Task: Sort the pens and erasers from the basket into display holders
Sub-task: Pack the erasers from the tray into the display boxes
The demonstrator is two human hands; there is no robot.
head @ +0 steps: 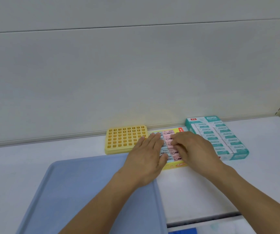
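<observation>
1. Head view: white tabletop (pixel 194 188) against a pale grey wall.
2. Yellow plastic pen holder with a grid of square holes (pixel 126 138) sits at the back left; no pens seen in the holes.
3. Yellow cardboard display box (pixel 174 165) lies just right of it, filled with rows of pink and pale blue wrapped erasers (pixel 168 137).
4. Teal and white cardboard display box (pixel 217 137) stands just right of that, packed with white-and-teal erasers.
5. Left hand (pixel 146 157) lies flat, fingers straight and together, pressing on the blue erasers at the yellow box's left side.
6. Right hand (pixel 194 149) is over the same box, fingers (pixel 178 146) curled, pinching at a pink eraser in the middle row.
7. Light blue plastic tray (pixel 78 191) sits in front, under the left forearm, touching the yellow box's near corner.
</observation>
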